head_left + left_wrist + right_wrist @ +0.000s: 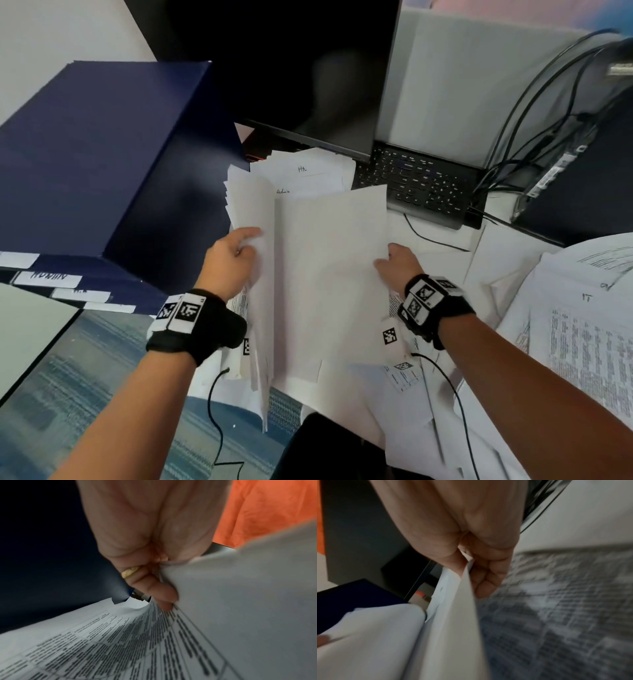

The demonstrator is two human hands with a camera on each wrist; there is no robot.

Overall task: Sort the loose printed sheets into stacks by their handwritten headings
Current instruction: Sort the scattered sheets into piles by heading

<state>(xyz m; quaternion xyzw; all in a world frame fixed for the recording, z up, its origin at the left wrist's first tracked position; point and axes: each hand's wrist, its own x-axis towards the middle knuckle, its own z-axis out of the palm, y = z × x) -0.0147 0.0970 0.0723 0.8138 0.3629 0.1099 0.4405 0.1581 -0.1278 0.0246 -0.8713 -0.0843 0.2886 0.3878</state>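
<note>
The left hand (230, 260) grips a sheaf of sheets (255, 240) and the right hand (399, 262) pinches one blank-backed sheet (329, 274), held up over the surface (442, 236). Left stands a blue box (102, 164); far right, a keyboard (416, 183). Papers (305, 171) behind read "HR" and "Admin"; the right pile (582, 329), "IT".

Thin matt white paper sheets (329, 274) bend softly (printed text shows on the undersides). At ten o'clock the navy box (102, 164) looks like smooth card with a faint sheen. The monitor (291, 68) is glossy black; the keyboard (418, 181) matt black plastic.
</note>
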